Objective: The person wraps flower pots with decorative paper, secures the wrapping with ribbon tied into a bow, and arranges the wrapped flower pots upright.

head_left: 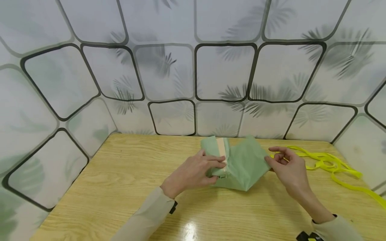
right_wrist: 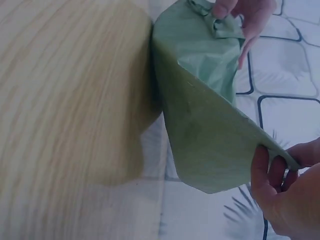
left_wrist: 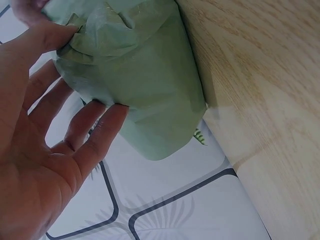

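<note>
Green wrapping paper (head_left: 245, 164) is folded partly round a box-shaped thing, whose pale strip (head_left: 221, 147) shows between the paper's edges in the head view. My left hand (head_left: 196, 172) grips this bundle at its left part, fingers over the top and thumb at the near end. Creased folds of the paper (left_wrist: 155, 95) lie by the thumb in the left wrist view. With thumb and fingers, my right hand (head_left: 291, 177) pinches the outer edge of a loose flap and holds it out to the right. That flap (right_wrist: 210, 140) is stretched taut in the right wrist view.
Bright yellow ribbon (head_left: 327, 164) lies in loose loops at the right, trailing over toward the table's right edge. The wooden table (head_left: 135, 160) meets a patterned cloth wall (head_left: 169, 73) at the back and sides.
</note>
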A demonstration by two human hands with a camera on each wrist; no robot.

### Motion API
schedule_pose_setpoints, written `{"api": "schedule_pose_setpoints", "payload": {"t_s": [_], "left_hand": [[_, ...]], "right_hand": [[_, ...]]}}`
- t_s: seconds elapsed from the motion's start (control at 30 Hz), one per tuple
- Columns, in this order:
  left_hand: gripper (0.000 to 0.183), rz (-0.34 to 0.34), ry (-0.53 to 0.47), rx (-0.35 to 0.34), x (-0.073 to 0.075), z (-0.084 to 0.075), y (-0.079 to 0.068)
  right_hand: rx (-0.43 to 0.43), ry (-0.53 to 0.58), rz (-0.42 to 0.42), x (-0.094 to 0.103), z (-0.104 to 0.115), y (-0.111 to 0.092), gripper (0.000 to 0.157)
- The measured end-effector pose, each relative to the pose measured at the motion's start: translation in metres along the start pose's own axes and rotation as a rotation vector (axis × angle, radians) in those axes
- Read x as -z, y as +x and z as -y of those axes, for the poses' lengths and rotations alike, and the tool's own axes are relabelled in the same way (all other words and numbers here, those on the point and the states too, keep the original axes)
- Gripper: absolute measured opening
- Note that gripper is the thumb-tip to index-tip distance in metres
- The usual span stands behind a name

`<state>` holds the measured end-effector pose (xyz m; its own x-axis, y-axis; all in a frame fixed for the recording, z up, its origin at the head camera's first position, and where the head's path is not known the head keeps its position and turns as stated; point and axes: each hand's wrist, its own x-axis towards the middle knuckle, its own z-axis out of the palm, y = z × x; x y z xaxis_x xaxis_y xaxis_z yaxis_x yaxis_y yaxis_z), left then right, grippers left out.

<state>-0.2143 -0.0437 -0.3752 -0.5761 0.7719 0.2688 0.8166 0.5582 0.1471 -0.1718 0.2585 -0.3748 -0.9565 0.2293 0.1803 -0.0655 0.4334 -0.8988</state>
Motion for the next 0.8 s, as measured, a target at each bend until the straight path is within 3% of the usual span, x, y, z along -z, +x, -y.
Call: {"api": "schedule_pose_setpoints", "payload": {"t_s": [0.2,0.4,0.63,0.8], "left_hand": [[0.040,0.010,0.005,0.005,0.000,0.000,0.000],[0.041,0.023,0.005,0.017,0.001,0.000,0.001],[0.041,0.037,0.011,0.025,0.002,-0.001,0.001],[0.040,0.024,0.002,0.023,0.001,-0.001,0.001]], "right_hand": [[0.138,0.068,-0.122,-0.014,0.015,-0.003,0.022],[0.262,0.144,-0.155,-0.031,0.032,-0.006,0.022],[0.407,0.261,-0.038,-0.055,0.047,-0.015,0.023],[0.394,0.299,0.086,-0.068,0.045,-0.021,0.028]]}}
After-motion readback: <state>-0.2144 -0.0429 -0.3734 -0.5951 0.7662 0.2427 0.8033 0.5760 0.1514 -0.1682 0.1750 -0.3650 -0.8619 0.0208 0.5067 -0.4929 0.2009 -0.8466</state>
